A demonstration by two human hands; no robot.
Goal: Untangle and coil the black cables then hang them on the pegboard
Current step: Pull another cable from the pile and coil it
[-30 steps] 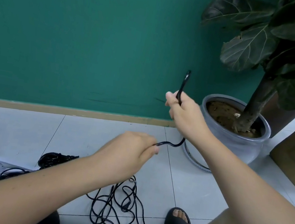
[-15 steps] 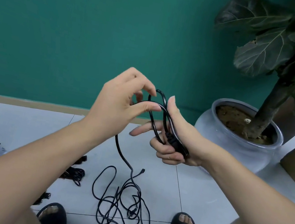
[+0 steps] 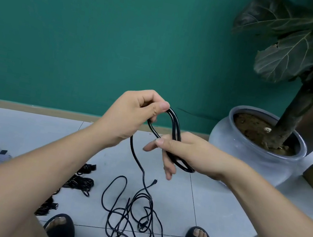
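Coiling barely begun: left hand (image 3: 130,118) pinches, right hand (image 3: 184,154) grasps first loops of black cable (image 3: 177,125); tangle (image 3: 129,220) at six o'clock and hanging remain.

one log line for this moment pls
stage: coiling | left hand: pinches coil top | right hand: holds coil base | loose cable: tangled on floor

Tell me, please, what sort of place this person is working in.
Probably an indoor corner of a home or office: a pale tiled floor, a plain green wall with wooden skirting, and a large potted plant. Black cables lie loose on it.
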